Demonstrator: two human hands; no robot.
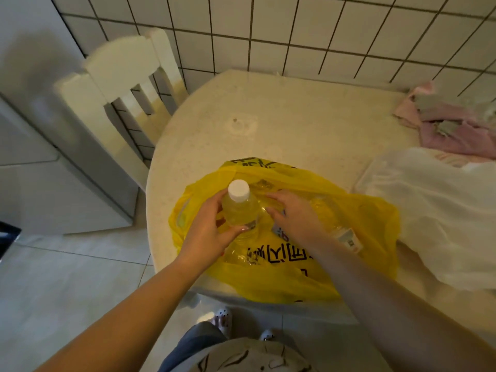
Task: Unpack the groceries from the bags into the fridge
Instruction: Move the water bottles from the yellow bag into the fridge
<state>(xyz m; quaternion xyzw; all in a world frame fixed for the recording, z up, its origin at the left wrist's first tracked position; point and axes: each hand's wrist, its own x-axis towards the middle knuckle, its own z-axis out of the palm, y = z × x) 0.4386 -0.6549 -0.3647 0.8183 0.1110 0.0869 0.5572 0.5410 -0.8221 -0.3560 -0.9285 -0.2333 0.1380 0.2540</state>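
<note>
White tiled wall, round table, white chair, pale floor tiles.

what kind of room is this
Most likely a small home kitchen or dining corner: white tiled wall, a round table with a white chair pushed against it, and what looks like a fridge beside it. A yellow grocery bag lies on the table.

glossy yellow plastic bag, clear plastic bottle, speckled smooth table, pink cloth
</note>
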